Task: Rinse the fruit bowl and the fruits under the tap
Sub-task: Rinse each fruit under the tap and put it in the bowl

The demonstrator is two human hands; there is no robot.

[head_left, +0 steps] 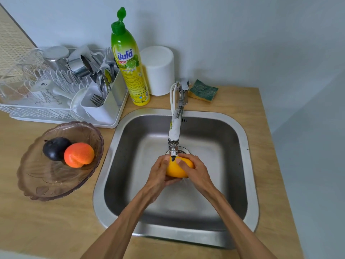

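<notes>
A yellow fruit (177,170) is held over the steel sink (242,139), right under the tap spout (174,143). My left hand (158,173) cups it from the left and below, and my right hand (196,170) grips it from the right. Water spreads below the fruit. On the counter to the left stands the brownish glass fruit bowl (46,184). Inside it lie a dark purple fruit (54,148) and an orange fruit (78,155), touching each other.
A white dish rack (104,116) with cutlery and cups stands at the back left. A green and yellow dish soap bottle (130,68), a white container (159,71) and a sponge (203,90) line the wall behind the sink. The wooden counter ends close on the right.
</notes>
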